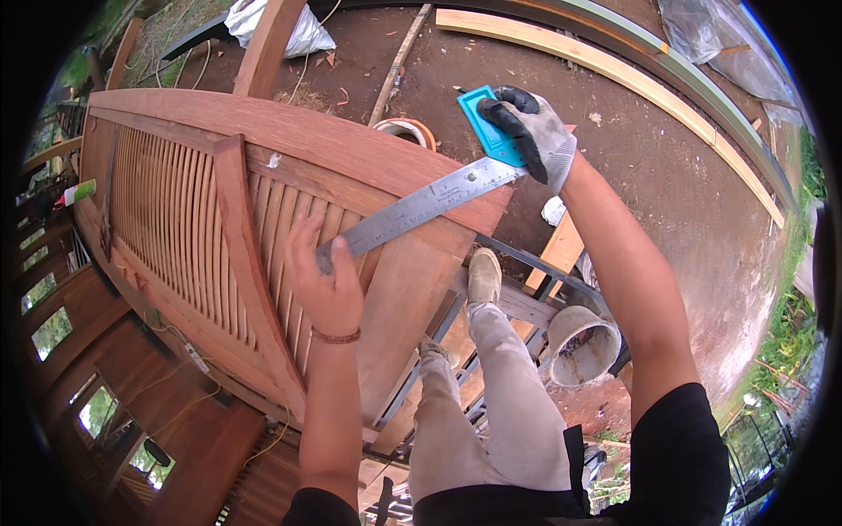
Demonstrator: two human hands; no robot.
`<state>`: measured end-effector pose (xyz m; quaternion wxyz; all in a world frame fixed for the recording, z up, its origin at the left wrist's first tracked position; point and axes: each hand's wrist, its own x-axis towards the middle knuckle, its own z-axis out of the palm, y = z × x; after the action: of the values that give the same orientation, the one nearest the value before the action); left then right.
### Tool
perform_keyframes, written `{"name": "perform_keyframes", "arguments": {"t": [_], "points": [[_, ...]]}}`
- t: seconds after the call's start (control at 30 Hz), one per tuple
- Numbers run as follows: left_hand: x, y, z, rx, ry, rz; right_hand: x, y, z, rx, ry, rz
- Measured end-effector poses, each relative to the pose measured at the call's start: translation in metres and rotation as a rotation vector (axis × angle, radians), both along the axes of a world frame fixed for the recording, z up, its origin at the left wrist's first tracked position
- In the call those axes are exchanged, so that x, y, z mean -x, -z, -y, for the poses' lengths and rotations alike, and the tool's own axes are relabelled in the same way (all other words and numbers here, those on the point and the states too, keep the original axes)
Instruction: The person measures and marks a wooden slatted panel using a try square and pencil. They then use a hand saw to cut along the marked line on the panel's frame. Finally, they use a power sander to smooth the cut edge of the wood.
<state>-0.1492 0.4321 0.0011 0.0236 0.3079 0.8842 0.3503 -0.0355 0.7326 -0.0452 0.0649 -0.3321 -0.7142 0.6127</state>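
Observation:
My right hand (526, 131), in a grey and black glove, is closed round the teal handle (488, 123) of a try square. The square's steel blade (421, 203) slants down to the left above a reddish wooden louvred panel (368, 167). My bare left hand (326, 285) is at the blade's far end, its thumb and fingers spread on either side of it. That hand is slightly blurred, and whether it touches the blade I cannot tell. Under the blade lie the panel's slats and a wide plain board (417, 294).
A wooden strip (246, 254) crosses the louvres. Right of my legs hangs or stands a dirty white bucket (581, 346). Long pale timber (614, 74) lies on the ground beyond, and a white sack (281, 31) sits at the far left. Yellow cord (189, 394) trails over dark boards.

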Motion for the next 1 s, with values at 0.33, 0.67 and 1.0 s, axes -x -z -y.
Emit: {"name": "perform_keyframes", "arguments": {"t": [0.33,0.67,1.0], "points": [[0.0,0.023,-0.108,0.067,0.632,-0.107,0.0,0.043,0.019,-0.791,-0.302,-0.354],[0.024,0.019,-0.112,0.117,0.827,-0.121,0.013,0.067,0.014,-0.719,-0.245,-0.653],[0.032,0.02,-0.113,0.138,0.894,-0.175,0.007,0.071,0.018,-0.823,-0.24,-0.669]]}}
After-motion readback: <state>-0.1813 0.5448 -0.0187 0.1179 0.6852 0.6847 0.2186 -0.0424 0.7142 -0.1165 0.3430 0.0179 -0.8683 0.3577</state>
